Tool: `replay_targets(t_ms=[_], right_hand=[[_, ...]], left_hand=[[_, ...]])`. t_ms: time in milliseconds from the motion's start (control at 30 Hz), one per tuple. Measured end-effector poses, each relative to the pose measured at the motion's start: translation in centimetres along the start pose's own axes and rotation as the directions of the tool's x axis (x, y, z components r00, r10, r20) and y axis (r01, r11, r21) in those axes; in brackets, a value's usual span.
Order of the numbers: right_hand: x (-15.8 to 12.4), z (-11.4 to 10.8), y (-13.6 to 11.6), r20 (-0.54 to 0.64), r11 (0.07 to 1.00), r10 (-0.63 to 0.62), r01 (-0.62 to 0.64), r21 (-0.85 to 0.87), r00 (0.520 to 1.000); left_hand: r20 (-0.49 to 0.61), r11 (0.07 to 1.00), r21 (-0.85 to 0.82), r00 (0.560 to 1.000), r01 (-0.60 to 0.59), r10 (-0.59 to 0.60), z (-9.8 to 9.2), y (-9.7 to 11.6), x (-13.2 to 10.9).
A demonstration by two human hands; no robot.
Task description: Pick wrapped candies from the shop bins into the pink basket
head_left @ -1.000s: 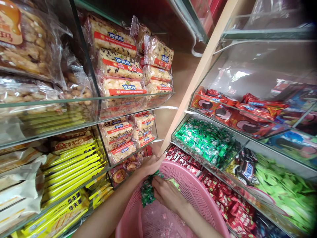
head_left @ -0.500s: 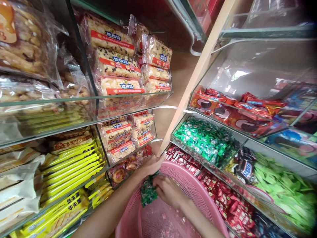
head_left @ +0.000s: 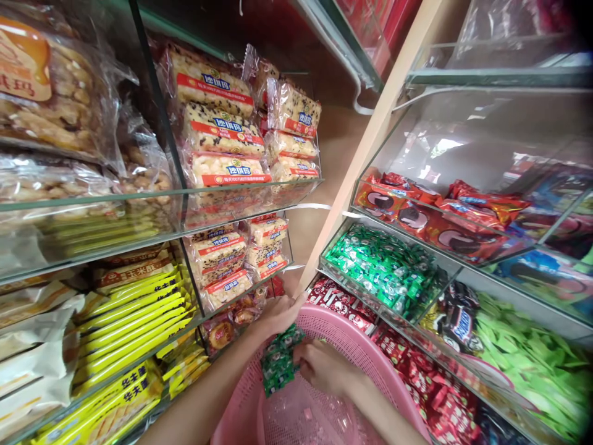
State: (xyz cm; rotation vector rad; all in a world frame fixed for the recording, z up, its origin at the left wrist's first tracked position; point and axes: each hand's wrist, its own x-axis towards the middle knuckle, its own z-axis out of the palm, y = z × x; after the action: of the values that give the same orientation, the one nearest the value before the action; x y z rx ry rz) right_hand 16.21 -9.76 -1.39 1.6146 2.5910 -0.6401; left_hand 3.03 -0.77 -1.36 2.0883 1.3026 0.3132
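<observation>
Both hands are seen at the far side of a pink basket (head_left: 389,377). The left hand (head_left: 279,316) is placed over the far left part of the rim, with its fingers extended toward the wooden post (head_left: 340,185); how far it is closed, and whether anything is gripped by it, cannot be told. The right hand (head_left: 324,366) is held over the basket with the fingers curled in, the fingertips set against the right edge of a cluster of green sweets (head_left: 278,363); whether a sweet is pinched is hidden by the knuckles. The cluster is located below the left hand, within the basket's outline at its far left; its support cannot be made out.

More green-wrapped candies (head_left: 380,266) are contained in a glass-fronted bin to the right of the post. Beside them, a dark chocolate bar (head_left: 461,324) and light green packets (head_left: 528,358) are noted; red packets (head_left: 430,380) are stocked below. On the left shelves, sesame cakes (head_left: 225,133) are stacked, and yellow packets (head_left: 134,315) are lined up in a row.
</observation>
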Motion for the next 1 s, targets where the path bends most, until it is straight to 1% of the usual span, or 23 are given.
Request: replay_targets(t_ms=[67, 133, 233, 300, 333, 400, 433, 467, 533, 600, 667, 833, 1000], right_hand=[[-0.6, -3.0, -0.2, -0.02, 1.0, -0.02, 0.019, -0.018, 1.0], [-1.2, -6.8, 0.0, -0.07, 0.999, -0.014, 0.011, -0.045, 0.997], [-1.7, -12.8, 1.2, -0.208, 0.985, 0.088, -0.116, -0.126, 0.974], [-1.5, -16.1, 2.6, -0.325, 0.935, 0.217, -0.292, -0.203, 0.92], [-1.2, -17.4, 3.4, -0.382, 0.89, 0.289, -0.394, -0.231, 0.878], [-0.3, -19.0, 5.0, -0.466, 0.787, 0.424, -0.571, -0.235, 0.776], [0.2, -19.3, 5.6, -0.472, 0.742, 0.485, -0.632, -0.224, 0.736], [0.7, -19.5, 6.1, -0.459, 0.709, 0.536, -0.673, -0.212, 0.709], [1.5, -19.3, 6.9, -0.41, 0.682, 0.597, -0.705, -0.194, 0.69], [2.0, -19.0, 7.5, -0.391, 0.689, 0.604, -0.701, -0.181, 0.695], [2.1, -18.8, 8.0, -0.403, 0.71, 0.585, -0.685, -0.166, 0.704], [1.6, -19.1, 9.0, -0.432, 0.777, 0.522, -0.619, -0.115, 0.736], [2.0, -18.5, 8.6, -0.552, 0.76, 0.459, -0.63, -0.162, 0.696]], left_hand=[[-0.032, 0.999, -0.036, 0.999, 0.012, -0.013, 0.0, -0.4, 0.0], [-0.059, 0.999, -0.051, 0.998, -0.009, 0.006, 0.1, -0.9, 0.1], [-0.063, 0.999, -0.038, 0.998, -0.013, 0.011, 0.1, -1.4, 0.2], [-0.057, 0.999, -0.04, 0.998, -0.012, 0.01, 0.0, -1.5, 0.3], [-0.054, 0.999, -0.045, 0.999, -0.004, 0.002, -0.1, -1.5, 0.2], [-0.055, 0.999, -0.047, 0.998, 0.007, -0.01, -0.2, -1.4, 0.2], [-0.058, 0.999, -0.043, 0.998, 0.009, -0.011, -0.3, -1.4, 0.1], [-0.06, 0.999, -0.038, 0.998, 0.009, -0.012, -0.4, -1.3, 0.1], [-0.062, 0.999, -0.034, 0.998, 0.012, -0.014, -0.6, -1.3, -0.1], [-0.057, 0.998, -0.044, 0.998, 0.034, -0.037, -0.8, -1.2, -0.2], [-0.053, 0.997, -0.059, 0.997, 0.054, -0.057, -1.0, -1.3, -0.2], [-0.064, 0.996, -0.061, 0.996, 0.059, -0.062, -0.9, -1.5, 0.0], [-0.066, 0.997, -0.058, 0.996, 0.048, -0.052, -0.4, -1.7, 0.4]])
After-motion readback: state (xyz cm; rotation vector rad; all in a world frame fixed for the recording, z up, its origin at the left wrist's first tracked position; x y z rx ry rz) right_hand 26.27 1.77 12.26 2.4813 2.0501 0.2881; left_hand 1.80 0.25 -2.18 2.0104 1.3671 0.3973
